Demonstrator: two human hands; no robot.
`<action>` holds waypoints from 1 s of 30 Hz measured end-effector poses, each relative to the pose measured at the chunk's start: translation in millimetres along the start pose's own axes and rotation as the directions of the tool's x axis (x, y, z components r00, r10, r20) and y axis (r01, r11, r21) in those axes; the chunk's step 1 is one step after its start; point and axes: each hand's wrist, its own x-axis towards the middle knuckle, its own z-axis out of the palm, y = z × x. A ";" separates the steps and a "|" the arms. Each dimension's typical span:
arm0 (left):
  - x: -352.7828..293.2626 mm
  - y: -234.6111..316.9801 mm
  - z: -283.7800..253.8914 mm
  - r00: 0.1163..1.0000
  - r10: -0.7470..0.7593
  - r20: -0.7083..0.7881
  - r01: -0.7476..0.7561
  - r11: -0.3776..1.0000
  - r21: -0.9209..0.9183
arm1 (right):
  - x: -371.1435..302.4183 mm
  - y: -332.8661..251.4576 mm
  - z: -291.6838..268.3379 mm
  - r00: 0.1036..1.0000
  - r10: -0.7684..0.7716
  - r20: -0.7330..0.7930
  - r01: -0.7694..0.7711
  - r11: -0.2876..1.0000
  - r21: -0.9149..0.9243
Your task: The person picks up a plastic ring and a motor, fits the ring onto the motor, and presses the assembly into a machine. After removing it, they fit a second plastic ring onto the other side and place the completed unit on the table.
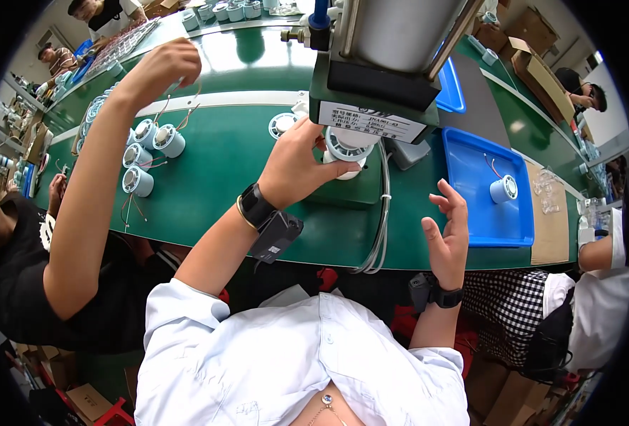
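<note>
- Round part [350, 152]: upper ctr of frame, under press [375, 86]; I see L hand [294, 170] gripping it.
- R hand [451, 240] empty, ctr right.
- Prob mid-cycle: 1 pc [503, 189] in blue tray [471, 202], wired pcs [169, 141] upper left; can't tell which done.

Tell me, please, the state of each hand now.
Left hand: holding a pale blue round part under the press.
Right hand: open, empty, beside the blue tray.

White label [371, 123], rows of black characters and numerals, on front of press [394, 35].
</note>
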 end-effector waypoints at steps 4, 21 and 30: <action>10.1 -0.6 1.3 0.994 -0.087 0.067 0.082 0.994 0.079 | 9.1 9.8 -6.0 1.000 0.011 0.010 -0.011 1.000 -0.013; -47.4 -47.3 -35.7 0.991 -0.116 -0.062 0.123 0.985 0.117 | 88.9 44.5 32.2 0.924 -0.136 0.357 0.332 0.747 -0.575; -120.0 -47.4 -57.1 0.983 -0.159 0.088 0.093 0.857 0.508 | 118.4 -53.9 52.8 0.843 0.202 0.498 -0.121 0.974 -0.190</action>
